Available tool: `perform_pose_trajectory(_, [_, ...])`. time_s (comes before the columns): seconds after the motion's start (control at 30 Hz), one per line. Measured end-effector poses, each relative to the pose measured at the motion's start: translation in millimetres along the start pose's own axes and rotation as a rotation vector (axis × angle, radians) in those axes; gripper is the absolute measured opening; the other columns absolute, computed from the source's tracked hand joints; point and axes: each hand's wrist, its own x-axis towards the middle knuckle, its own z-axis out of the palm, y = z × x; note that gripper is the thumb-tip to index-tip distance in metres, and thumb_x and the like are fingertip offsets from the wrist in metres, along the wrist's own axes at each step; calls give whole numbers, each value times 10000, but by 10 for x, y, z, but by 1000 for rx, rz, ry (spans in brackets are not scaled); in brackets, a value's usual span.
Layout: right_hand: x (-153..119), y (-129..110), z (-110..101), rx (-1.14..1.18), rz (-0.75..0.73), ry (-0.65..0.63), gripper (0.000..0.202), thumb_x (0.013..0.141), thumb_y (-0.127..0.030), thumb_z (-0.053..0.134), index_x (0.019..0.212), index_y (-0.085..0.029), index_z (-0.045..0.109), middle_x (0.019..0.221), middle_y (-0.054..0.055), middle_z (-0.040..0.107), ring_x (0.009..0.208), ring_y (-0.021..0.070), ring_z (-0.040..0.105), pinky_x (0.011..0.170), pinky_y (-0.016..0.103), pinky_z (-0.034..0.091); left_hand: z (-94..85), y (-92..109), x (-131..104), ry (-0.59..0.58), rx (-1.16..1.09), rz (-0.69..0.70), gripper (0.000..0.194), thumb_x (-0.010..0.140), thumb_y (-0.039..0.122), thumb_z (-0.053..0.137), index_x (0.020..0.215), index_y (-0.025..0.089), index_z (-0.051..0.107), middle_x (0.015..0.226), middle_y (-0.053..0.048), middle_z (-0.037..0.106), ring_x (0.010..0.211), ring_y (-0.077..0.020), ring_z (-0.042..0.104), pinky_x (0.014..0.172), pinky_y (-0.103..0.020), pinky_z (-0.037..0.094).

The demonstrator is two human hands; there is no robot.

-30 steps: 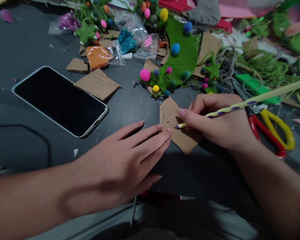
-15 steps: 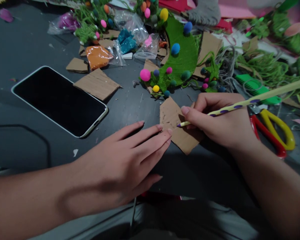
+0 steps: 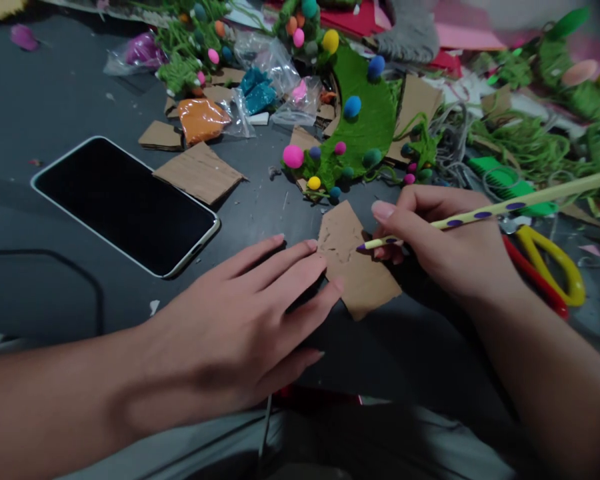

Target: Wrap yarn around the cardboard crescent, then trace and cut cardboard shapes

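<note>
R hand: we're pinching pencil
Cardboard: lying under pencil tip
L hand: we're splaying fingers at cardboard edge

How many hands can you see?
2. The left hand lies spread out, fingertips by the marked piece of cardboard. The right hand holds the spotted pencil, between that cardboard and the scissors.
</note>
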Motion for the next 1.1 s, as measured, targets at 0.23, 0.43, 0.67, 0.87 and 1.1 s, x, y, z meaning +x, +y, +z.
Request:
perform_pose_trajectory(0.23, [-37,-45,-66,29,104,-332,323,824,-441,844,664,-203,694,669,29,747,575,157,717,522,217,576,-1,-69,-22,10,81,-20,561,1030,453,497,1458,97,569,1605,-178,484,1509,-384,424,1255,-613,332])
perform_pose_trajectory(0.43, [-58,-44,-86,81,76,-427,324,841,-464,824,686,-212,691,685,22,747,598,167,724,544,240,583,-16,-83,-9,34,94,-44,627,1037,432,478,1533,48,478,1649,-200,407,1531,-379,388,1246,-590,341])
perform_pose_trajectory(0.67, [13,56,-49,59,-108,66,371,887,-408,792,624,-201,633,569,-18,657,476,93,616,466,199,484,11,13,-3,-15,69,131,578,1031,462,507,1483,102,537,1568,-136,533,1440,-313,486,1186,-496,425])
perform_pose_trajectory(0.87, [6,34,-4,-35,-144,-10,287,751,-296,910,647,-186,666,583,-16,706,501,93,631,467,173,476,-4,-19,-3,16,57,153,484,1031,472,511,1327,116,653,1525,-141,570,1423,-316,503,1159,-496,452])
perform_pose_trajectory(1.1, [-16,46,60,-95,-153,-18,346,761,-370,891,615,-186,638,626,20,717,555,142,651,479,241,465,-57,59,-6,42,21,101,528,1027,454,537,1376,73,643,1325,-123,698,1290,-325,592,1144,-479,476])
